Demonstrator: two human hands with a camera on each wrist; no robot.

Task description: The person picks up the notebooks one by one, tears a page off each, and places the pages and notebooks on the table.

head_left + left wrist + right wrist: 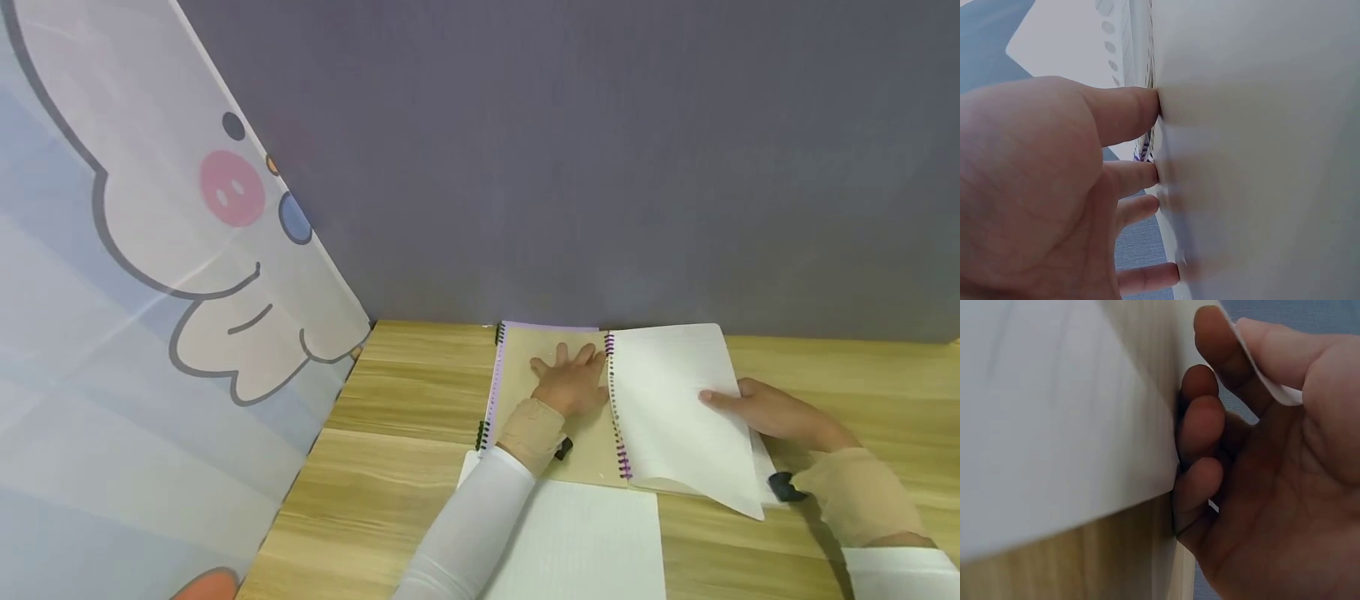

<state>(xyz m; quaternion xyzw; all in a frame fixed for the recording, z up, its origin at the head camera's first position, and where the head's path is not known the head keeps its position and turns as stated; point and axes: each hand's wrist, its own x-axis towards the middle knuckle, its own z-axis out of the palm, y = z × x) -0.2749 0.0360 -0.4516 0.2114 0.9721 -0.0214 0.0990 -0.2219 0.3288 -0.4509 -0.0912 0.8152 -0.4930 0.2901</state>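
Observation:
A spiral notebook with purple rings (624,460) lies open on the table, a tan sheet (581,457) on its left side and a white page (671,400) on its right. My left hand (572,387) presses on the tan sheet with spread fingers, close beside the rings. In the left wrist view its fingertips (1145,278) meet the sheet. At the right edge, my right hand (780,412) pinches the white page between thumb and index finger; the page's lower corner lifts and curls. The right wrist view shows the page (1066,425) raised, other fingers (1202,428) curled beneath.
Dark rings (482,435) and a lavender edge show at the left, beside the tan sheet. White lined paper (592,542) lies toward the front, partly under the notebook. A grey panel (600,167) stands behind the wooden table (360,492); a cartoon-printed sheet (150,350) hangs at left.

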